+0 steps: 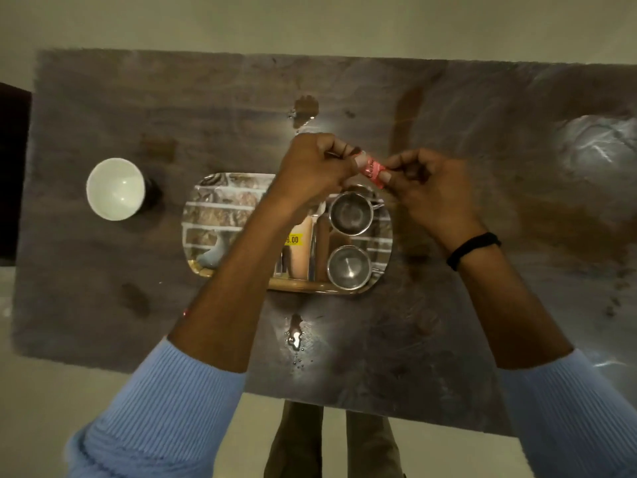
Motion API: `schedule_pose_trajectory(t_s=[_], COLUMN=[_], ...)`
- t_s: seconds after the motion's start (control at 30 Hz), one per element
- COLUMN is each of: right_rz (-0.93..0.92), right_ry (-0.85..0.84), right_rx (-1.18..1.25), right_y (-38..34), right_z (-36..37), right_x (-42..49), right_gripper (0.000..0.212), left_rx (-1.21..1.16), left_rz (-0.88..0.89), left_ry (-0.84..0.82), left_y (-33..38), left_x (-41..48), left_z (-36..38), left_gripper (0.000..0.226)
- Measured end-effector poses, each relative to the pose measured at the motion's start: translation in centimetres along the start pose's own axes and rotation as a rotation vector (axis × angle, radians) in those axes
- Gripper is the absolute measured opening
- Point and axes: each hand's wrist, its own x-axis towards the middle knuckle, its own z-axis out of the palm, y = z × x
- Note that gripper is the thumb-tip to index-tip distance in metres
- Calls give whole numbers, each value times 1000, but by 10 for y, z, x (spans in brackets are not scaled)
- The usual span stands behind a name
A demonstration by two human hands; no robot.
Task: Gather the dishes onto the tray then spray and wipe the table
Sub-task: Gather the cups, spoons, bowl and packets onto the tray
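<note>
A small pink wrapper (371,170) is pinched between both hands above the tray's far edge. My left hand (310,167) grips its left end and my right hand (424,182) grips its right end. Below them a reflective oval tray (213,215) with a wooden rim lies on the brown table (448,322). Two small steel cups sit on the tray's right side, one farther (350,213) and one nearer (348,267). A spoon and a yellow price sticker (293,240) show between my forearm and the cups. A white bowl (115,189) stands on the table left of the tray.
Wet spills mark the table: a brown one (305,108) beyond my hands and a shiny puddle (295,334) in front of the tray. A smeared streaky patch (599,146) lies at the far right. My legs show below the table's near edge.
</note>
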Motion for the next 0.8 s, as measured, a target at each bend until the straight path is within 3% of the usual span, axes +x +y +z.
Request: schedule_pose_trajectory(t_s=[0.13,0.23,0.37,0.6,0.8], right_rz=[-43,-79,-106,-23,128], right_ry=[-64,-115,-152,-69,42], right_rx=[2,-153,-358,-626,-541], right_y=[-34,-48,-52,-44,-29], right_z=[47,93,148,193,213], right_x=[-11,-9,-3,-11,-25], right_gripper=[15,9,13,17,19], left_rx=[-56,-39,-18,31,102], left_rz=[-52,-119,-155,-117,-33], left_ry=[64,184,239,322,270], left_y=[-26,-55,-87,-128,-128], left_x=[-18,-25,-30,-9,11], left_z=[-55,-89,-113,-116,-108], left_gripper=[8,20,11,7,4])
